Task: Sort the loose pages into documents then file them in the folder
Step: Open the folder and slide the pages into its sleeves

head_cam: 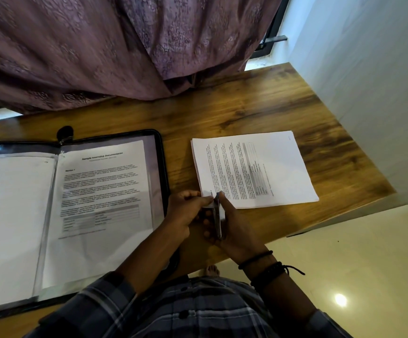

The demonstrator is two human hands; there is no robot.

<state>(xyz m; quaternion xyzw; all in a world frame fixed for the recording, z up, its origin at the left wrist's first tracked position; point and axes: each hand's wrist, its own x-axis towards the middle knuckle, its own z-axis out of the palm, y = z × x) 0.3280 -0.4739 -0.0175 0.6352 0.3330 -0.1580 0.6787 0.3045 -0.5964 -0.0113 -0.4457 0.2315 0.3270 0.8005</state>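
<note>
- Two-handed working at one corner: pinching the near corner of the stack of pages (254, 169) with the left hand (186, 211), fingers curled together on the paper.
- Gripping a stapler (218, 223) with the right hand (237, 230), fingers wrapped round its body, setting its tip at that same corner.
- Resting the stack flat on the wooden table (259, 111), stretching away beyond the fingertips.
- Lying open just left of the left-hand knuckles: the zip folder (160, 152), holding a printed sheet (103, 189) in its clear sleeve.
- Hanging well beyond the fingers, onto the table's far edge: a purple curtain (100, 50).
- Standing right of the fingers: a pale wall (368, 81); lying below the wrists, a cream floor (356, 259) catching a bright spot of light.
</note>
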